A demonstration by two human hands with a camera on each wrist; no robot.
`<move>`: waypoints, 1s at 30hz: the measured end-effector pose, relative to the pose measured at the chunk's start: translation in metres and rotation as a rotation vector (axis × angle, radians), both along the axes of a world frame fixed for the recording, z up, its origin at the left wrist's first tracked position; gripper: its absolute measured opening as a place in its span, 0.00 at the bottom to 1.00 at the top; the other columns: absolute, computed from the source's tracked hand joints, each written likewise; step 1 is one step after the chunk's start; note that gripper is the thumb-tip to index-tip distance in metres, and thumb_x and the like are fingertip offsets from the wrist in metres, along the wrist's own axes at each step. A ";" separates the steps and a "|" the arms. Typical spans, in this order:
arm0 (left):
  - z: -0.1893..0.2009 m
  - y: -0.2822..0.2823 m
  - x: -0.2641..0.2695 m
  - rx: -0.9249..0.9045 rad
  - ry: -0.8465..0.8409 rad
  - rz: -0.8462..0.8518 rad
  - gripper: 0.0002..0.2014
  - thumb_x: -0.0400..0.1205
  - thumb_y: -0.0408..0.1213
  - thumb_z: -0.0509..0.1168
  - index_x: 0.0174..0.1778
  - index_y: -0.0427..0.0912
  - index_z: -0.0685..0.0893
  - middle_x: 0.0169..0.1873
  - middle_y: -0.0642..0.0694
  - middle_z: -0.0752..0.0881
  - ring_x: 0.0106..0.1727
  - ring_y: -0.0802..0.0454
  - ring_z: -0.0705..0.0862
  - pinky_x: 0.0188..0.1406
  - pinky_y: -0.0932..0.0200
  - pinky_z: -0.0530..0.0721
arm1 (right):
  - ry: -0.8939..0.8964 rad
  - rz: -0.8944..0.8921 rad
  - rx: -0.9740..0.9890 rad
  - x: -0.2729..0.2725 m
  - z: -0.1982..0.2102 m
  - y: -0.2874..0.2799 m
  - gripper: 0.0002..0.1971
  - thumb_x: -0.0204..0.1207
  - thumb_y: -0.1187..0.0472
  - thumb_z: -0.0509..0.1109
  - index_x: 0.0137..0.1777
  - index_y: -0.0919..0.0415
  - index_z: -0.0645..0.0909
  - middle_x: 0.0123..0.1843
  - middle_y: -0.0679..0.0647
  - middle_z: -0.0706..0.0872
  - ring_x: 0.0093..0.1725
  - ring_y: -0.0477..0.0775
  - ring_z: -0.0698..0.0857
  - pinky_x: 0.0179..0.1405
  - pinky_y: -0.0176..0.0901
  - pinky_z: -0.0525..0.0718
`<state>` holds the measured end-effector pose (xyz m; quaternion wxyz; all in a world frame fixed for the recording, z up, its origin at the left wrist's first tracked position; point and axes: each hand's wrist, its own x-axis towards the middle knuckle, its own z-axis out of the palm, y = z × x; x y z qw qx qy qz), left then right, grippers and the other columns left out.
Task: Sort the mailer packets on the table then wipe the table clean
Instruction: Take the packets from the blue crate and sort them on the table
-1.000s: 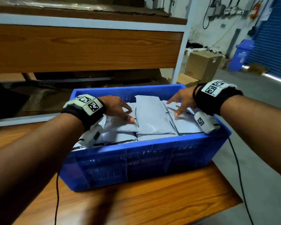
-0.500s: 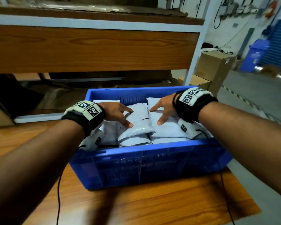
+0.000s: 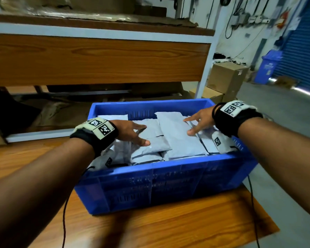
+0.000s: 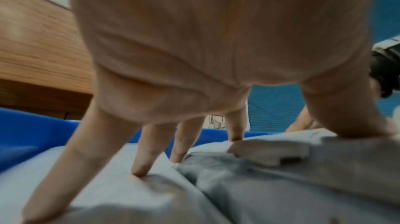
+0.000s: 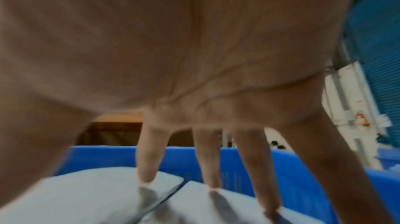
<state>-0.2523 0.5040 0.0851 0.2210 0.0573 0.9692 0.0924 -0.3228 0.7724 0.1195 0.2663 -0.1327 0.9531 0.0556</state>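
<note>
Right now your mailer packets are not on the bare table; they lie packed in the blue crate that sits on its wooden top, close to the right edge. The crate's long axis runs left to right across your view, while the grey packets inside mostly lie flat with their long axes running from the near wall toward the far wall, side by side in rows. The centre packet is the longest one showing, and its far end tilts slightly leftward. Left of it, two shorter packets overlap, one behind the other. Your left hand rests over those with fingers spread wide and straight; the left wrist view shows the fingertips and thumb pressing down into the grey plastic, gripping nothing. Your right hand is likewise spread wide over the right side of the pile, and the right wrist view shows its straight fingertips touching down on two neighbouring packets on either side of the seam between them. Behind the crate stands a wooden shelf unit with a white frame, and cardboard boxes sit on the floor to its right.
</note>
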 end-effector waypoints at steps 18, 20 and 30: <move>0.013 -0.009 0.010 0.020 0.022 -0.026 0.43 0.73 0.69 0.63 0.83 0.62 0.56 0.80 0.46 0.67 0.81 0.46 0.64 0.78 0.50 0.59 | -0.022 0.103 0.053 0.008 0.004 -0.046 0.44 0.66 0.30 0.71 0.81 0.35 0.58 0.85 0.48 0.57 0.84 0.55 0.57 0.80 0.56 0.54; 0.018 -0.016 0.011 0.061 0.075 -0.044 0.42 0.73 0.68 0.63 0.83 0.61 0.57 0.80 0.48 0.66 0.81 0.47 0.63 0.79 0.50 0.59 | 0.028 0.112 0.013 0.009 0.015 -0.049 0.43 0.67 0.30 0.70 0.81 0.36 0.60 0.85 0.46 0.59 0.83 0.53 0.58 0.81 0.55 0.53; 0.072 -0.039 0.028 0.104 0.337 -0.013 0.34 0.77 0.63 0.64 0.78 0.53 0.71 0.76 0.52 0.73 0.76 0.51 0.72 0.71 0.59 0.67 | 0.462 0.225 -0.267 0.038 0.070 -0.099 0.29 0.76 0.37 0.67 0.75 0.46 0.74 0.71 0.51 0.81 0.69 0.54 0.79 0.65 0.44 0.74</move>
